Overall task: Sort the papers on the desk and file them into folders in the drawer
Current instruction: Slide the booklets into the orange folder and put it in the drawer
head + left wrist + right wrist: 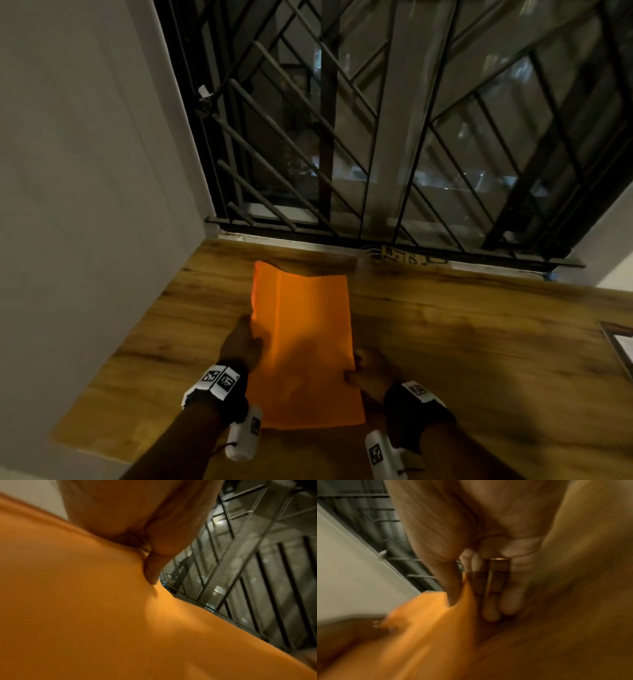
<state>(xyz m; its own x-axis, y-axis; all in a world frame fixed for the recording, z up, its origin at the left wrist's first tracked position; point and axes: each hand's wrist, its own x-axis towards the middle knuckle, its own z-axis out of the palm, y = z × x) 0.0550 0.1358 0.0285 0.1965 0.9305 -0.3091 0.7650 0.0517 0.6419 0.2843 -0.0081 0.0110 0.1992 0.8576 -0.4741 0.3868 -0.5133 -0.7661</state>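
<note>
An orange paper sheet is held over the wooden desk, its far end curling up. My left hand grips its left edge; in the left wrist view the thumb presses on the orange paper. My right hand pinches the right edge near the lower corner. The right wrist view shows the thumb on top of the orange paper, fingers underneath, and a wooden clothespin tucked against those fingers. The drawer and folders are out of view.
A barred window grille stands behind the desk, a white wall to the left. A framed or bordered flat item lies at the desk's right edge. A small patterned card sits by the window sill.
</note>
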